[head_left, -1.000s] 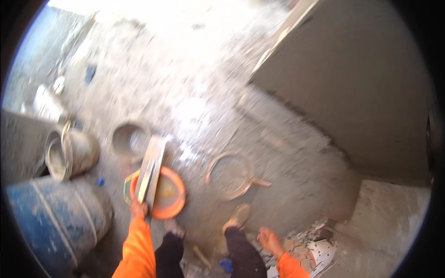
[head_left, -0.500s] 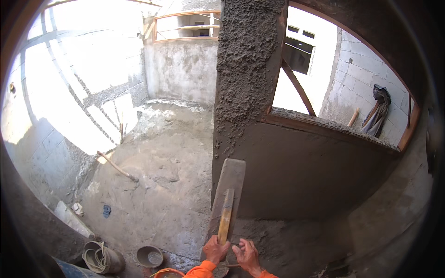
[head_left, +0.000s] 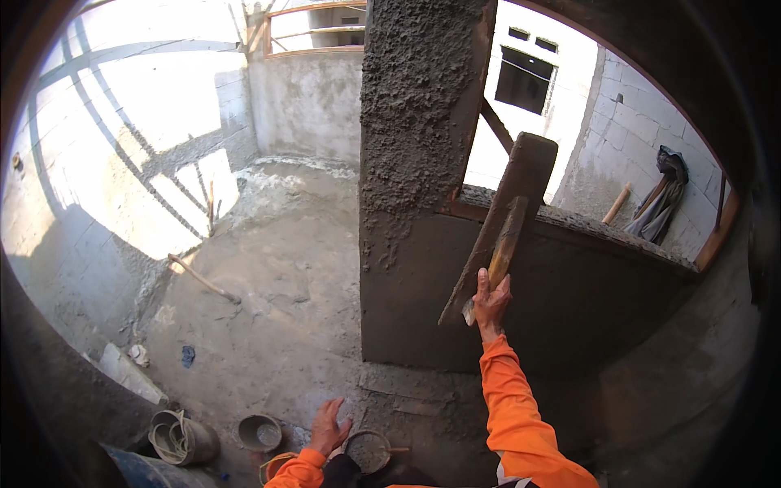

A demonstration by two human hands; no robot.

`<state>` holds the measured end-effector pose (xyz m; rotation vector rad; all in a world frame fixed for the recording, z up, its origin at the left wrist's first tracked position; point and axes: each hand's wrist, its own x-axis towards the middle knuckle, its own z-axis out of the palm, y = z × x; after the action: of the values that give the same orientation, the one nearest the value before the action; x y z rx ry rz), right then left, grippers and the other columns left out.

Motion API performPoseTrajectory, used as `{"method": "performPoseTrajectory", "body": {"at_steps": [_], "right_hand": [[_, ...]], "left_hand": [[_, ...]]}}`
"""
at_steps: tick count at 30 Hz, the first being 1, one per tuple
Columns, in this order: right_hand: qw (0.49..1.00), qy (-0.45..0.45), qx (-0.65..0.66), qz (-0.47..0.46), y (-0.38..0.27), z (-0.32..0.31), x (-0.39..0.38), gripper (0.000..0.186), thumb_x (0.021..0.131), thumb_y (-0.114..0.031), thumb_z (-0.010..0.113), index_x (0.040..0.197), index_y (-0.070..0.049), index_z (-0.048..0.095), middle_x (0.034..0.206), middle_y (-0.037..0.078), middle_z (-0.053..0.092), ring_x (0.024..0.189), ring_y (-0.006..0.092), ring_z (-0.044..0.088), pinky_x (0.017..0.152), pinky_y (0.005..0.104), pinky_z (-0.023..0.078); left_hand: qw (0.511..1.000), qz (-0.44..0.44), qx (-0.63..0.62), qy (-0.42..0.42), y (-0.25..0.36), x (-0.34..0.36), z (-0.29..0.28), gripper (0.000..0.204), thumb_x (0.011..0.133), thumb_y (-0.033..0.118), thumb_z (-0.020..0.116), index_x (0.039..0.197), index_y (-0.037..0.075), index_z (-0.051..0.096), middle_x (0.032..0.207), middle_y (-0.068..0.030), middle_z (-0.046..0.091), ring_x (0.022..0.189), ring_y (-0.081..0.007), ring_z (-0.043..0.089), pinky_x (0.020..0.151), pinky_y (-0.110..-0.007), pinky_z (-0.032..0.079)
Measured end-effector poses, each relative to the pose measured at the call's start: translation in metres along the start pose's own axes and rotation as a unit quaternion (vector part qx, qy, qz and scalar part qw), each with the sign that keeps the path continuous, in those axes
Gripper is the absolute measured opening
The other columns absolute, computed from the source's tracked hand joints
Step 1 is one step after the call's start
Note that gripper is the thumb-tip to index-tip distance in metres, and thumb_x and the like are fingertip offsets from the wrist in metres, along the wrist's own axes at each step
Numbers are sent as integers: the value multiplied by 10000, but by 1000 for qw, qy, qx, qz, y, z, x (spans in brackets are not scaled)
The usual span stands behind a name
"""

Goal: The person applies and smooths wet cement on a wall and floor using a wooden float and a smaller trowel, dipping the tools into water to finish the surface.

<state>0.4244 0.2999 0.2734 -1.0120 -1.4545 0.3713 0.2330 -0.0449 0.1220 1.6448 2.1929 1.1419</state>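
My right hand (head_left: pixel 491 309) is wrapped around the handle of a long plastering float (head_left: pixel 527 175), with my arm stretched forward. The float is tilted, its upper end in front of the window opening and its lower end before the smooth grey wall (head_left: pixel 423 293) under the sill. I cannot tell whether its face touches the wall. Low in view, my left hand (head_left: pixel 329 429) holds nothing and has its fingers apart. Close by it are a round pan (head_left: pixel 368 450) with a handle and grey material inside, and part of an orange bucket (head_left: pixel 279 467).
Rough mortar covers the pillar (head_left: pixel 419 106) left of the window. A bucket with rope (head_left: pixel 185 439), a small round tub (head_left: pixel 260 433) and a blue drum (head_left: pixel 142 470) stand lower left. A wooden-handled tool (head_left: pixel 203 278) lies on the concrete floor (head_left: pixel 277 244).
The float has passed from my left hand to my right and moved up and rightward to the window sill. My left hand has let go and drawn down to the left.
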Motion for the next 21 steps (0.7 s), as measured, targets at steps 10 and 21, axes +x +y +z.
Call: {"method": "performPoseTrajectory", "body": {"at_steps": [10, 21], "right_hand": [[979, 183, -92, -16, 21, 121, 23, 478, 843, -422, 621, 842, 40, 500, 744, 273, 574, 748, 461, 575, 608, 470, 445], [962, 194, -181, -69, -246, 78, 291, 539, 776, -460, 667, 819, 71, 584, 810, 284, 628, 790, 436, 626, 659, 464, 494]], "left_hand": [[935, -345, 68, -55, -194, -82, -71, 403, 835, 329, 551, 1101, 33, 610, 1035, -187, 633, 999, -356, 586, 880, -426, 448], [874, -474, 94, -49, -313, 15, -100, 383, 838, 303, 566, 1133, 63, 608, 1102, -183, 616, 1042, -347, 574, 901, -412, 440]]}}
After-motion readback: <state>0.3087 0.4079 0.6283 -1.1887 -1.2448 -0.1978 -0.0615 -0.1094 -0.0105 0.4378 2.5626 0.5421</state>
